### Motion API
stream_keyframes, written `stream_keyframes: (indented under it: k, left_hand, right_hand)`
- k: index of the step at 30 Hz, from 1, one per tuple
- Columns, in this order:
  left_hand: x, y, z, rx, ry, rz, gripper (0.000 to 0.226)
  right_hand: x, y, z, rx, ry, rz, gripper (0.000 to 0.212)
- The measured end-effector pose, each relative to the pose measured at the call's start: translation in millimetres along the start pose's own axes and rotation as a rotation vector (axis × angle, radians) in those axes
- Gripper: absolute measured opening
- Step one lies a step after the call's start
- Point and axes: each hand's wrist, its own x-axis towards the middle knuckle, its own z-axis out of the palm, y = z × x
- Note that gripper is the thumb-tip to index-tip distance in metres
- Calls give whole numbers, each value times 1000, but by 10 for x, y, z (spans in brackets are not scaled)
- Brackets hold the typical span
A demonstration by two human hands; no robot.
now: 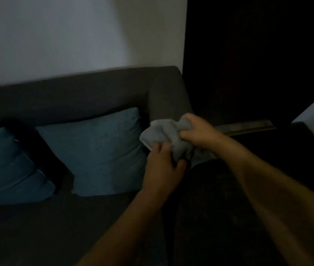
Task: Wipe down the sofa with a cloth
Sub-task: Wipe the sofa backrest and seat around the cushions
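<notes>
Head view, one frame, dim light. Items recorded as follows.

Sofa (98,89): dark grey upholstery, set against a pale wall (56,35); backrest and right armrest were shown, the seat partly in shadow.

Cushions: two, blue. One cushion (98,150) was leaned against the backrest just beside the armrest; a second cushion (8,166) was seen at the left edge, partly cropped.

Cloth (163,135): light grey, bunched, held up over the armrest end of the sofa, between both hands. Whether it was touching the upholstery could not be told.

Left hand (162,166): fingers were curled closed over the lower edge of the cloth.

Right hand (196,133): closed in a fist around the upper, gathered part of the cloth.

Step in hand, as judged: the cloth was being gathered or refolded into a pad, with wiping not yet under way at this spot. For the next move, a flat face of cloth would be needed, pressed onto the armrest or backrest and drawn along it; the cushions would probably have to be shifted for the seat to be reached.

Brands, labels, writing: none could be read; the frame was too dark and blurred.
</notes>
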Motion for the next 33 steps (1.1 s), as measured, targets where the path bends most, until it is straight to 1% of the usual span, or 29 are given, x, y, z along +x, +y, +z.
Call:
stream_keyframes:
  k: [1, 4, 5, 6, 7, 8, 9, 10, 11, 12, 13, 14, 15, 16, 17, 18, 20, 22, 23, 25, 28, 31, 32, 33]
  left_hand:
    - [18, 134, 70, 50, -8, 44, 35]
    - [98, 438, 337, 88, -95, 134, 33]
    - [138, 524, 384, 82, -109, 202, 32]
    - [181, 607, 382, 97, -152, 269, 34]
    - [221, 685, 299, 121, -260, 252, 39]
    - [246, 720, 207, 138, -365, 184, 44]
    - [231, 690, 98, 144, -385, 166, 46]
    - [175, 633, -52, 128, -344, 156, 46]
    - [65, 564, -227, 98, -206, 167, 46]
    - [-67, 472, -358, 57, -153, 141, 46]
    - [-210, 346, -473, 63, -104, 144, 44]
    - [-337, 228, -543, 85, -127, 124, 40]
    - [-466, 135, -591, 84, -194, 56, 34]
    - [-575, 40, -570, 63, -314, -40, 29]
    - [-653, -48, -555, 14, -362, -120, 27]
    - [-675, -142, -505, -4, -369, -181, 29]
    - [-694, -258, -420, -23, -361, -235, 47]
    - [-682, -316, -304, -60, -356, -202, 69]
    - [-681, -374, -235, -108, -357, -222, 74]
    - [-692, -347, -216, -131, -331, -294, 71]
    - [-708, -306, -164, -116, -274, -313, 54]
    - [-735, -206, -121, -74, -173, -368, 48]
    - [-753, -115, -134, -23, -174, -396, 47]
    - [-801, 11, -126, 60, -185, -365, 45]
  right_hand:
    - [-77, 100, -137, -24, -3, 24, 22]
    - [-355, 442, -474, -55, -40, 149, 33]
    - [-436, 554, -525, -44, -21, 187, 32]
    - [-496, 639, -544, -27, 19, 225, 26]
    - [-556, 653, -549, -4, 76, 256, 12]
    - [-585, 587, -549, 17, 127, 256, 6]
    - [-587, 461, -538, 41, 145, 231, 22]
    - [-575, 290, -504, 78, 124, 188, 31]
    - [-569, 104, -435, 114, 85, 145, 37]
    - [-561, -85, -318, 110, 15, 111, 39]
    - [-558, -245, -161, 58, -75, 82, 40]
    - [-559, -337, 47, -38, -171, 55, 38]
    - [-571, -358, 284, -157, -232, 35, 36]
    - [-579, -330, 510, -252, -233, 9, 35]
    - [-597, -283, 691, -310, -192, -7, 34]
    - [-604, -231, 804, -335, -131, -38, 33]
    - [-599, -167, 864, -315, -33, -97, 31]
    - [-563, -118, 853, -292, 8, -136, 28]
    - [-553, -110, 849, -306, 25, -160, 27]
    - [-526, -30, 876, -358, 60, -215, 28]
    - [-482, -28, 890, -361, 68, -256, 28]
    - [-593, -47, 782, -274, 37, -272, 23]
    - [-678, -52, 693, -232, 8, -253, 21]
    - [-793, -28, 588, -167, -34, -224, 18]
